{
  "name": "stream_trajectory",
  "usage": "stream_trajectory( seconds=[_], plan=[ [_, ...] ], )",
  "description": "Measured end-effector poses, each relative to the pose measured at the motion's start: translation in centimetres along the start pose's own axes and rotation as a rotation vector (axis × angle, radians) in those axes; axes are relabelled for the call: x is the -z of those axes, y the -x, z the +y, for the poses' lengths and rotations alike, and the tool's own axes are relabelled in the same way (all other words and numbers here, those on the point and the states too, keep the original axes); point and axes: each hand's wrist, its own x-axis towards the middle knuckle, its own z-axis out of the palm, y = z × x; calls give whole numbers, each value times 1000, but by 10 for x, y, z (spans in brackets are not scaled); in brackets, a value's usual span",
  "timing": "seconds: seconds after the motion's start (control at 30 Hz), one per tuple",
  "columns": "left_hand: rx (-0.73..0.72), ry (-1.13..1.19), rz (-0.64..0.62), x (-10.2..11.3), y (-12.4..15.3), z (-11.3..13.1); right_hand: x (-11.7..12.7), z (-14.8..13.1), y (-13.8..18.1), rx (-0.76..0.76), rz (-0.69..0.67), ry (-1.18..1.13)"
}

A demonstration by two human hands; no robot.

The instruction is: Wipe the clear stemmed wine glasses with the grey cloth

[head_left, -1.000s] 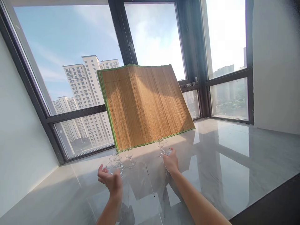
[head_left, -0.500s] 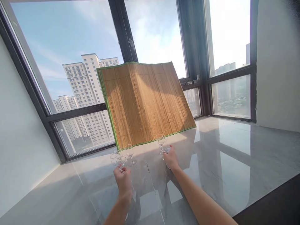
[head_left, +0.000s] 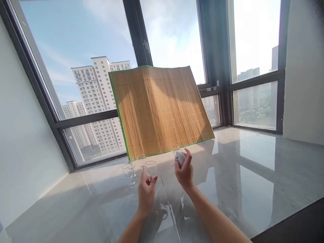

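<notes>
Left hand (head_left: 146, 190) hides glass (head_left: 151, 167) stem; white obj (head_left: 180, 158) in right hand (head_left: 184, 169) unclear.

The small, clear stemmed glass (head_left: 151, 167) is upright, pinched by its stem in my left hand (head_left: 146, 190), just in front of the bamboo mat (head_left: 162, 108). The white cloth (head_left: 180, 158) is bunched in my right hand (head_left: 184, 170), near the mat's lower edge.

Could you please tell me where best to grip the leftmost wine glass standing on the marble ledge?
Probably by the thin stem under the bowl of the leftmost glass, pinched from the near left. It stands upright, another glass stands close behind it, and the left hand holds a third glass to its right.
</notes>
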Motion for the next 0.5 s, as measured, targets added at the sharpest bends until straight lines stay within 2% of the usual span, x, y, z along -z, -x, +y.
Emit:
stream_trajectory(
  seconds=[0.07, 0.13, 0.2, 0.33, 0.4, 0.5],
  plan=[
    [-35, -90, -38, 0, 0, -2, -4, -1, 6, 132, -207, -60],
    [-39, -204, -69, 0, -2, -5, -8, 0, 12, 194, -441, -58],
    [-8, -338, -96, 0, -4, -9, -10, 1, 15, 224, -609, -16],
    [72, -593, -105, 5, -8, -13, -8, -3, 17, 265, -728, 18],
    [37, -682, -121, 8, -9, -13, -7, -6, 18, 295, -772, 4],
    [-84, -806, -215, 9, -7, -10, -9, -10, 21, 352, -784, -14]
  ],
)
